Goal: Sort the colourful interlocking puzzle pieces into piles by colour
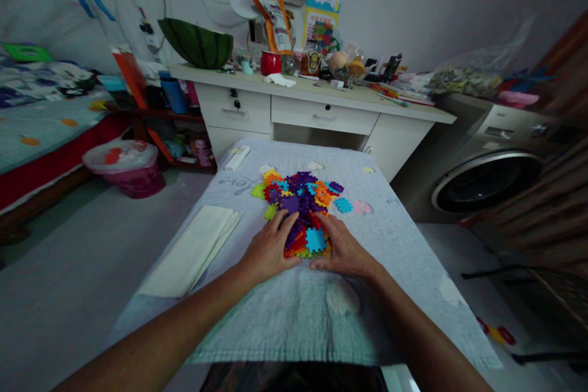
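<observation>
Colourful toothed plastic puzzle pieces (pixel 290 202) lie heaped in the middle of a cloth-covered table (pixel 390 245). Purple ones fill most of the heap, with orange, red, blue and green among them. My left hand (pixel 273 244) rests against the near left side of the heap, its fingers spread. On the near right side lies my right hand (pixel 342 245), fingers apart and touching the pieces. Between both hands a light blue piece (pixel 315 240) sits on top of red and green ones. Another blue piece (pixel 343 205) lies loose at the right.
A folded cream cloth (pixel 188 251) lies left of the heap, and a small white box (pixel 237 158) at the far left corner. Behind stands a white desk (pixel 321 113) with a watermelon half (pixel 197 43) and jars. To the right is a washing machine (pixel 487 153).
</observation>
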`<state>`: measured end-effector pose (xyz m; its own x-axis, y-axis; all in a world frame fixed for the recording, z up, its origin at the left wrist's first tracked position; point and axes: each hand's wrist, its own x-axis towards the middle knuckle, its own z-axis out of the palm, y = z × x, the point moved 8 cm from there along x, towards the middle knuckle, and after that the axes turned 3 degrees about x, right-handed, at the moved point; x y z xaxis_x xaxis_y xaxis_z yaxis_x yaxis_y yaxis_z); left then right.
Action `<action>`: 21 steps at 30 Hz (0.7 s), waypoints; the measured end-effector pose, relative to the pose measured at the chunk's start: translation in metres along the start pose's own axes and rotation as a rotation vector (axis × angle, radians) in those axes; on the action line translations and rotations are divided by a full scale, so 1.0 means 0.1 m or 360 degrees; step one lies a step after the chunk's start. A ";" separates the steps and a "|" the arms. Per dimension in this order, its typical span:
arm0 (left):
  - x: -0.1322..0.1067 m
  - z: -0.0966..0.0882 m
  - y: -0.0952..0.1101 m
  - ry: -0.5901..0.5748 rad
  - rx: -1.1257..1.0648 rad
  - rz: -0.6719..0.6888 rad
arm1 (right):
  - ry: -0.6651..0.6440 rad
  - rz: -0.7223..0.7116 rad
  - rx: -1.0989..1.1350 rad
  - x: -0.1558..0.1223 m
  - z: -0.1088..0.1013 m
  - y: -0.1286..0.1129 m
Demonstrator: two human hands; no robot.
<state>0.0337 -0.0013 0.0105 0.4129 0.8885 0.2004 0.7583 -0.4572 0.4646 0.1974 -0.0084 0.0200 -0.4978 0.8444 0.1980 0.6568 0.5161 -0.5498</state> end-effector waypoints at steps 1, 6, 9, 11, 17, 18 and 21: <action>0.01 -0.01 0.01 0.0014 -0.0035 0.0016 | -0.0007 0.0007 -0.0014 0.01 0.01 0.01; 0.09 -0.04 0.04 0.0047 -0.0296 0.0069 | 0.0111 0.0059 -0.0016 0.06 0.03 0.02; 0.14 -0.06 0.05 0.0079 -0.0407 0.0082 | 0.0202 0.0010 0.0092 0.10 -0.01 -0.03; 0.17 -0.09 0.06 0.0102 -0.0465 0.0081 | 0.0240 -0.0014 0.0182 0.13 -0.07 -0.06; 0.37 -0.32 0.09 0.0220 -0.0645 0.0060 | 0.0391 0.0073 0.0340 0.34 -0.33 0.00; 0.42 -0.36 0.08 0.0241 -0.0694 0.0041 | 0.0402 0.0084 0.0384 0.40 -0.36 0.02; 0.59 -0.42 0.01 0.0276 -0.0850 -0.0096 | 0.0421 0.0100 0.0487 0.58 -0.42 0.08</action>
<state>0.0377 0.0521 0.0586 0.2533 0.9266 0.2779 0.3989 -0.3617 0.8426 0.1979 0.0505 0.0608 -0.2732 0.9012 0.3364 0.4626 0.4297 -0.7755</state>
